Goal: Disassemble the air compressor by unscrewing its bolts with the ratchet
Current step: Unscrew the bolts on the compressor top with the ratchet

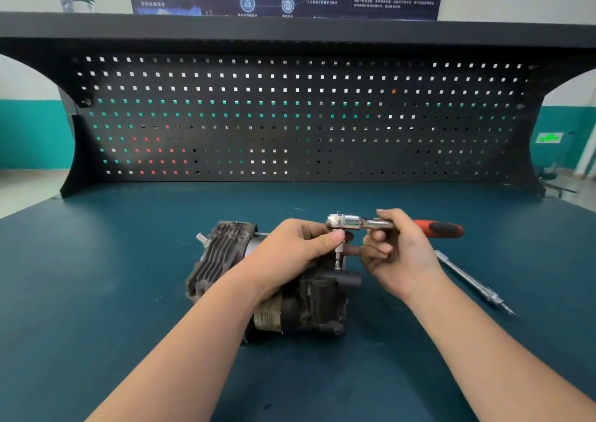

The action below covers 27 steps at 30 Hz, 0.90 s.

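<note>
The blue tabletop (129,276) is backed by a dark pegboard (290,115) that closes off the far side. The tabletop's near edge is out of view. The side edges appear to fall away at far left and far right, so there is broad open surface around the work.

The air compressor (309,302) lies near the middle of the tabletop, finned head to the left and dark body toward the person.

The ratchet (380,224) is held above it, roughly level, its red handle pointing right and its bit hanging down toward the housing top. A loose metal bar (467,279) lies just right of the compressor, under the likely sweep of the handle.

The left hand (290,257) rests over the compressor, with thumb and forefinger pinching the bit stem below the ratchet head. The right hand (400,257) curls round the chrome neck of the ratchet.

The step appears to be seating the bit on a bolt. Whether it is fully engaged cannot be told. The next move calls for keeping the stem upright and then swinging the handle, which has room on the right.
</note>
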### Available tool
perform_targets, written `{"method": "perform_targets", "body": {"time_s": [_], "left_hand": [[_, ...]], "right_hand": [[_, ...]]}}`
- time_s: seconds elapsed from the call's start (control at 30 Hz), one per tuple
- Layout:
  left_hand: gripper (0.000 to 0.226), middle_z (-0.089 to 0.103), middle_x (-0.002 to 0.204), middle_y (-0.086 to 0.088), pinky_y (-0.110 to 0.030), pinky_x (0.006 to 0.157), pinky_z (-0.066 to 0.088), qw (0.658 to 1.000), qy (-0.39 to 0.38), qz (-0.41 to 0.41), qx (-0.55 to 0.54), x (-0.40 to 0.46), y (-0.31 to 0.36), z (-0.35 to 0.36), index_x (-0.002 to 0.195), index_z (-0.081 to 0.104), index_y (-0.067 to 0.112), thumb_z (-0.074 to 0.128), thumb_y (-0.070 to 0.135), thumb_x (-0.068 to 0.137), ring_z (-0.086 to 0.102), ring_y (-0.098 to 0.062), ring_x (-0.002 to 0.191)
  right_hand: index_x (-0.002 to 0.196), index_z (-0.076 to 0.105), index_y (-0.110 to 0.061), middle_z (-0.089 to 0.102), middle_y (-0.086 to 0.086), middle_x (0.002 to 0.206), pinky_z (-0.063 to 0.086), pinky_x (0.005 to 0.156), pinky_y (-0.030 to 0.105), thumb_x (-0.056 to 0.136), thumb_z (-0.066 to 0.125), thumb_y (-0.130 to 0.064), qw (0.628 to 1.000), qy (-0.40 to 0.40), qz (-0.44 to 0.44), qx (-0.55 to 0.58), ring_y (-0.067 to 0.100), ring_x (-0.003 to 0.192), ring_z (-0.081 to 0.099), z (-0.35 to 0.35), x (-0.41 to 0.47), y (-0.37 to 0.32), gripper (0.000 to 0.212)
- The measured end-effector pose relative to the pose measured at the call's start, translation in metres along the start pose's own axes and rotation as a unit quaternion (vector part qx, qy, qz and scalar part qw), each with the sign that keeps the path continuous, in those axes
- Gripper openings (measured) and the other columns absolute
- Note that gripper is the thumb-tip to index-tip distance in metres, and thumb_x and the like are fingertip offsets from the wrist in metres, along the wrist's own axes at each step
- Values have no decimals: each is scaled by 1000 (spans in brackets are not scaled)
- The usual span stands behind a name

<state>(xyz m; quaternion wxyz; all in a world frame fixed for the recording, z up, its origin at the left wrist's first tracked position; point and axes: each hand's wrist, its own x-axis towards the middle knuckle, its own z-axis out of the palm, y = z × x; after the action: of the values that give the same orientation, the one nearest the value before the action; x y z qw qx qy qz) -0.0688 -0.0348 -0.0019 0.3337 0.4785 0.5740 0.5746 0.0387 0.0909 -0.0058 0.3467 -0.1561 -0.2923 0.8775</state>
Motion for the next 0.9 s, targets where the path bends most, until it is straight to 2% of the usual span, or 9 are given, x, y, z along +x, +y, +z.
{"method": "perform_targets", "body": {"time_s": [0.13,0.27,0.33,0.4,0.47,0.53,0.73,0.83,0.9], "left_hand": [[22,74,92,-8,-39,91,51,1000,17,9,12,2,-2,1,93,72,8,61,27,88,68,-16,89],[11,74,81,4,-19,71,50,998,15,35,47,-1,-1,0,83,75,18,68,26,83,65,-4,73],[8,71,72,7,-15,63,48,998,1,46,36,-3,-2,-4,75,76,23,70,20,80,62,-2,66],[6,73,78,2,-16,67,50,999,-14,44,0,-5,-3,-4,79,77,20,71,20,77,66,-5,72],[23,74,90,-5,-20,74,51,999,-5,43,-6,-5,-4,-4,87,77,14,71,30,72,68,-9,82],[30,74,96,-2,-21,80,51,999,3,48,4,-5,-2,-3,93,76,14,70,35,72,66,-8,88],[30,69,113,-5,-39,103,39,998,-23,24,44,-3,1,2,106,70,17,57,34,85,59,-13,101],[37,71,107,-7,-37,100,44,999,-32,18,-8,-3,0,-1,108,67,6,61,28,79,63,-13,100],[36,72,102,-10,-37,96,47,999,-35,15,-22,-4,-2,-3,105,68,3,63,26,78,65,-17,97]], "right_hand": [[60,37,-20,37,-2,45,23,38,19,90,48,-11,965,26,-235,-117,11,39,32,11,-22,5,33],[50,35,-18,29,-3,47,19,51,17,85,54,-10,543,-53,-671,-503,11,50,23,21,-57,11,41],[51,43,-11,30,2,51,21,54,17,87,57,-16,475,-119,-677,-550,14,53,22,4,-61,12,39],[63,53,-11,45,5,56,38,52,24,85,58,-39,622,-92,-533,-566,14,51,39,-5,-61,9,36],[54,48,-15,46,1,50,34,45,26,82,60,-32,841,-69,-402,-356,13,45,41,-1,-47,2,35],[50,47,-17,44,3,46,26,38,20,84,56,-17,965,-49,-234,-110,12,35,34,5,-28,-6,36],[59,44,-9,37,3,42,21,34,17,88,48,-15,1000,-10,-27,7,9,30,26,2,-5,-4,30],[57,41,-12,40,3,43,21,39,21,89,50,-14,983,-30,-159,-90,11,33,30,15,-19,-7,33],[52,39,-10,37,3,45,25,43,19,85,55,-21,875,-48,-374,-303,9,42,33,22,-38,-2,38]]}}
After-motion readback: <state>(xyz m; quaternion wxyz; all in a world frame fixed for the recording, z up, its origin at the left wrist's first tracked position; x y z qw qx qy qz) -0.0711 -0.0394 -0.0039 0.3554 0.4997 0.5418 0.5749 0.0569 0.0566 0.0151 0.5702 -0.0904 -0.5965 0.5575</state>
